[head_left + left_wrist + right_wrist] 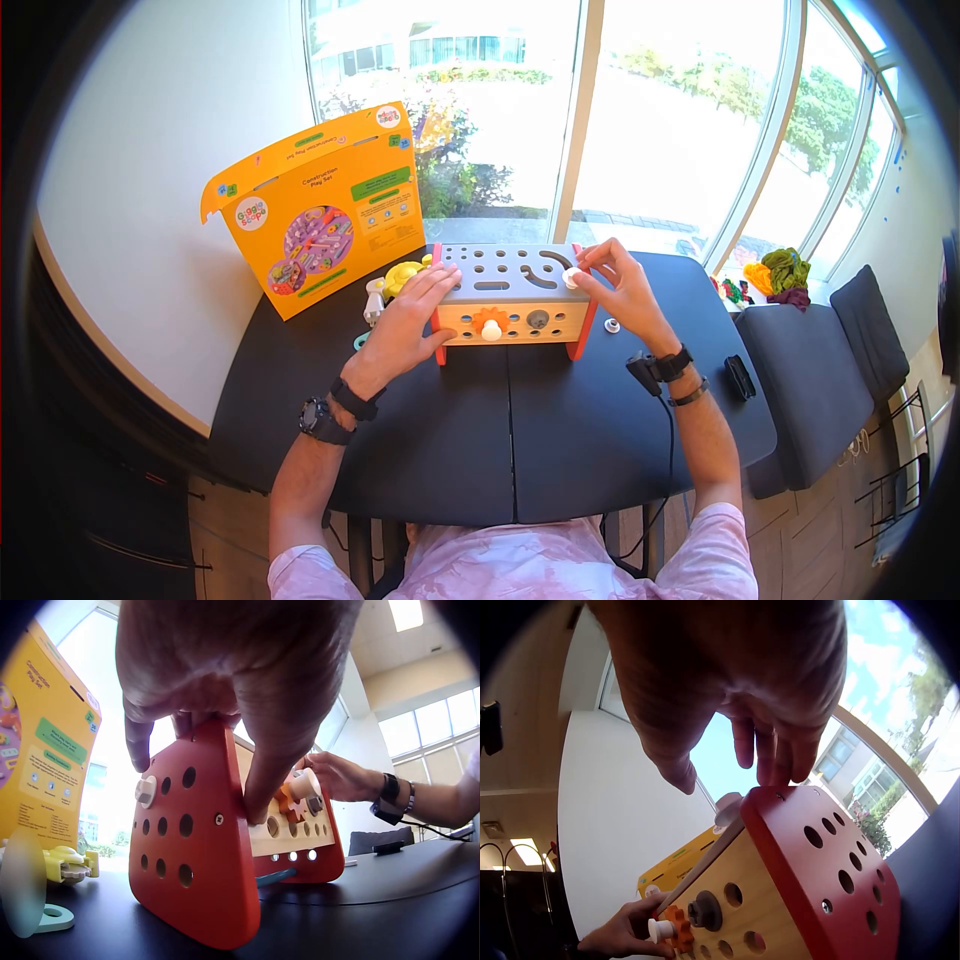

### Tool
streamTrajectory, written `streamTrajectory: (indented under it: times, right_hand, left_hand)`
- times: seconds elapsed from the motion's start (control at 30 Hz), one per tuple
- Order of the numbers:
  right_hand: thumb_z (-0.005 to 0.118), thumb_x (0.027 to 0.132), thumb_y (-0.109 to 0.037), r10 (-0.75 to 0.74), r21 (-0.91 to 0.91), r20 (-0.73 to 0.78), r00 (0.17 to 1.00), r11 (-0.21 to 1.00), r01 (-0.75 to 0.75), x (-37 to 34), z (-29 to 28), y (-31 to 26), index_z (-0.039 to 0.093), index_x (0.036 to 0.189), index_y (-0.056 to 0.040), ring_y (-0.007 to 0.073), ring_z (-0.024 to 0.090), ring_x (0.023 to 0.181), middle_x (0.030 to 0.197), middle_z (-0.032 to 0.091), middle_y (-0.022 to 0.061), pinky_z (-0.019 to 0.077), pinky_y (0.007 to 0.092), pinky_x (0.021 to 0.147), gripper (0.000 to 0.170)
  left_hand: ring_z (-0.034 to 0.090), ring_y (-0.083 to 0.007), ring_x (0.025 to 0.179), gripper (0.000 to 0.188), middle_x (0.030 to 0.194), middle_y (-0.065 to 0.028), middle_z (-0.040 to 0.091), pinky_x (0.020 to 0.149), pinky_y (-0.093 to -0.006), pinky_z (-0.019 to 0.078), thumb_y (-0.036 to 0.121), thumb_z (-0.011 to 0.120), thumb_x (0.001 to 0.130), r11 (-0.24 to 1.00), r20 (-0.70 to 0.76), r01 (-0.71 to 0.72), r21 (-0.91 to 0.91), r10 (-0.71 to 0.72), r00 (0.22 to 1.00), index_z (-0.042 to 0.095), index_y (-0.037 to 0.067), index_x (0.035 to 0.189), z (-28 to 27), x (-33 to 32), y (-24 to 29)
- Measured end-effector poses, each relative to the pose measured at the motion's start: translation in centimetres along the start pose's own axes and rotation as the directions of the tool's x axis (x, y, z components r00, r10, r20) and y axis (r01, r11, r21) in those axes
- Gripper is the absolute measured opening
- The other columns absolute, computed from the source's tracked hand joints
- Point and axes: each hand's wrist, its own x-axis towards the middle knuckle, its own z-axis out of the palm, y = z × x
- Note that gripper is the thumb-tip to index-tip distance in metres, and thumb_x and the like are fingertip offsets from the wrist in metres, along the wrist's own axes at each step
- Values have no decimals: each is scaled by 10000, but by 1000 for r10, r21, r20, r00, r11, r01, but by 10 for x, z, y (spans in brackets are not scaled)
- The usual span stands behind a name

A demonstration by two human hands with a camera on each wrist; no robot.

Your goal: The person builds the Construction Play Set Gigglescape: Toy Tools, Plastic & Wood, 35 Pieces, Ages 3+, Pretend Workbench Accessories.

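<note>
A toy workbench (507,296) with a grey top, a wooden front and red end panels (191,832) (832,862) stands on the black table. My left hand (408,325) grips its left end, thumb on the front and fingers over the top. At the top right corner sits a white peg (571,278) (727,808). Over it is my right hand (625,290), thumb apart from the fingers, the fingertips at the red panel's upper edge. Whether they touch is unclear. The front carries an orange gear (679,928) with a white peg (491,330) and a grey bolt (538,319).
An open yellow box (330,215) stands behind the workbench at left. Beside its left end lie yellow (402,276) and white toy parts. Right of it on the table are a small white piece (612,325) and a black case (740,378). A cable hangs from the right wrist.
</note>
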Motion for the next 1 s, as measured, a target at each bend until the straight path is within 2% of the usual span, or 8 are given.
streamTrajectory:
  times: [0.07,0.27,0.37,0.57,0.73,0.83,0.93,1.0]
  right_hand:
    - [784,1060,-156,29,76,-17,999,997,-28,0,-7,4,600,1170,-38,255,647,1417,1223,700,117,471,460,1266,245]
    - [749,1081,-170,122,-23,-118,985,992,-126,-8,-36,-9,625,1241,-43,193,696,1261,1276,715,109,513,442,1221,239]
    - [743,1086,-186,150,-68,-133,980,985,-160,-15,-50,-5,640,1257,-46,182,702,1243,1263,720,100,526,436,1204,244]
    - [754,1083,-216,208,-111,-129,970,969,-222,-33,-70,10,661,1258,-58,183,707,1230,1244,722,84,532,429,1188,253]
    - [759,1083,-223,239,-130,-136,962,958,-256,-41,-78,29,671,1253,-68,179,705,1232,1231,718,67,537,413,1170,246]
    - [761,1084,-219,247,-123,-130,960,957,-263,-44,-81,33,674,1246,-70,177,705,1231,1227,718,64,540,406,1164,237]
    - [762,1084,-211,264,-120,-126,956,953,-279,-45,-81,34,675,1241,-70,175,709,1223,1222,719,61,539,406,1166,228]
    - [761,1084,-205,271,-114,-122,955,952,-285,-46,-81,33,675,1237,-69,173,713,1216,1220,721,59,539,408,1171,222]
  left_hand:
    - [447,-381,1589,879,1657,-178,536,1330,-482,367,40,911,803,1000,5,3,1,-3,1000,545,29,1603,-1,0,0]
    - [407,-389,1620,939,1701,-212,493,1351,-465,330,86,924,830,999,93,-30,-42,34,995,477,19,1653,-13,2,-5]
    - [402,-374,1632,1012,1743,-204,458,1353,-451,306,174,949,841,981,79,22,-191,-7,997,426,16,1693,-24,0,-8]
    - [399,-375,1641,994,1740,-213,466,1345,-440,314,145,897,873,987,-11,160,-12,-160,987,392,43,1723,-55,-16,-51]
    - [446,-377,1602,854,1690,-233,516,1332,-443,341,242,864,901,936,-75,344,79,-339,938,505,19,1643,-68,-44,-112]
    - [582,-373,1484,822,1602,-230,609,1252,-448,446,312,877,915,881,-62,411,233,-408,911,553,27,1615,-64,-60,-138]
    - [733,-356,1254,742,1429,-220,735,1105,-434,571,396,889,897,826,-33,554,102,-553,832,672,-2,1484,-58,-60,-143]
    - [774,-332,1127,734,1324,-200,783,1001,-421,610,476,883,888,787,-29,605,124,-606,795,720,0,1424,-52,-56,-146]
